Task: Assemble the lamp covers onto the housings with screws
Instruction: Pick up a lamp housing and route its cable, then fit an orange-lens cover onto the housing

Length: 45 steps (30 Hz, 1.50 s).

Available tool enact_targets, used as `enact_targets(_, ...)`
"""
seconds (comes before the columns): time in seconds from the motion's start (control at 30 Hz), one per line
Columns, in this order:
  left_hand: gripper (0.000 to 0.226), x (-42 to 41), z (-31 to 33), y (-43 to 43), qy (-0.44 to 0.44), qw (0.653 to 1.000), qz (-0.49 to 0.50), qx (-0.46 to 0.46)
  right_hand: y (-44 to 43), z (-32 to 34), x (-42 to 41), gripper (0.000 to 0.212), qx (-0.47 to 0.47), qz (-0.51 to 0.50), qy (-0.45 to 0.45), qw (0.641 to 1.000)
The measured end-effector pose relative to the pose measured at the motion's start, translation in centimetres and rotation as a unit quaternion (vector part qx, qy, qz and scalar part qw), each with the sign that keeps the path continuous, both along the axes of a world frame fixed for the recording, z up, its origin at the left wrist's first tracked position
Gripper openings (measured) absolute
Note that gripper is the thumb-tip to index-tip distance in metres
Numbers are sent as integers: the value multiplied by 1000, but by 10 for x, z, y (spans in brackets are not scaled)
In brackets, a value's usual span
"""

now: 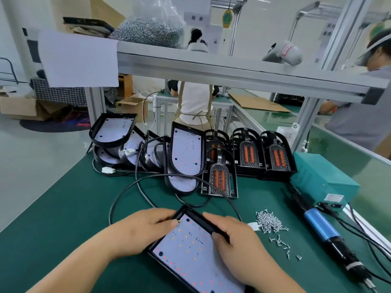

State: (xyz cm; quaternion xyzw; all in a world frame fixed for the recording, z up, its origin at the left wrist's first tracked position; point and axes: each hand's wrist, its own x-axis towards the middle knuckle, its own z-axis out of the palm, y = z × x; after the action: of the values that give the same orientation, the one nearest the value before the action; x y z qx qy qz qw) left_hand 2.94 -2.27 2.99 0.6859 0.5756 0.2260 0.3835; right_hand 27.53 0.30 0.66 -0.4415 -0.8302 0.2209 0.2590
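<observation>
Two hands steady a single housing (190,250) that lies face-up on the green table (63,208), its white LED board open to view and no cover on it yet.

Beyond the left hand and well apart from it, spare housings (114,132) lean on one another in a loose heap. One is propped upright towards the middle. A black cable (127,191) loops from that heap towards the hands.

The left hand (143,231) curls over the housing's far left corner. Its forefinger and thumb meet at a small yellowish tip by the board's edge, which is too small to tell as a wire end or a clip. My guess is that it is being tucked in so a cover can sit flat.

The right hand (239,246) grips the right rim. Its fingers wrap the black wall and its thumb lies on the board, most likely to keep the housing from sliding while the other hand works.

Beyond the right hand stand the lamp covers (220,180) with their orange strips. One lies loose nearest the hands and the rest are stacked behind it, an easy reach for the next step.

Just to the right of the right hand, screws (268,223) sit in a loose heap on the table, with a few scattered nearer the camera. Farther right lies the electric screwdriver (325,231), untouched, with a teal power box (321,178) beyond it. Screws and driver are both on that side, presumably so the right hand can take them while the left holds the work.
</observation>
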Motion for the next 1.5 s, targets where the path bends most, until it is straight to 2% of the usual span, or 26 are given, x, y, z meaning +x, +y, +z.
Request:
enact_targets(0.03,25,0,-2,1,-5,1000,1,24,-1,-3,0,49,15,-7,-24,1000)
enact_targets(0.1,30,1,-7,4,-36,999,-5,26,-4,1,-2,42,71,-17,-97,993)
enact_targets(0.13,34,2,-11,4,-53,998,-9,19,-5,6,-3,35,110,-24,-98,989)
enact_targets(0.23,48,7,-19,2,-85,996,6,30,16,32,1,25,177,-122,49,975)
enact_targets(0.3,45,7,-23,3,-94,994,29,44,56,50,10,25,106,-219,111,964)
enact_targets(0.37,37,6,-24,2,-95,993,42,52,95,56,18,35,22,-290,48,956)
enact_targets(0.47,34,6,-24,-1,-95,993,48,58,137,40,17,45,-54,-315,-40,947)
enact_targets(0.57,35,7,-24,-1,-98,992,57,54,160,21,10,36,-119,-313,-24,942)
enact_targets(0.77,44,8,-26,-5,-71,994,54,68,170,10,6,44,-90,-299,30,950)
enact_targets(0.83,45,8,-25,-7,-64,995,36,68,167,14,10,39,-72,-304,40,949)
enact_targets(0.93,42,9,-22,-11,-102,992,54,52,156,24,17,32,-24,-323,49,945)
enact_targets(1.07,31,15,0,-10,-113,980,128,106,136,44,29,32,51,-335,97,936)
enact_targets(1.13,27,22,12,-5,-141,967,169,127,120,57,33,24,44,-338,175,924)
enact_targets(1.2,23,33,19,1,-202,954,187,116,93,67,29,22,-31,-301,331,894)
enact_targets(1.27,27,50,25,5,-286,942,162,70,59,70,17,23,-106,-253,419,866)
enact_targets(1.4,27,77,32,11,-370,924,87,37,3,55,-7,24,-211,-182,489,827)
enact_targets(1.5,28,65,32,15,-421,903,82,9,-15,45,1,21,-256,-181,460,830)
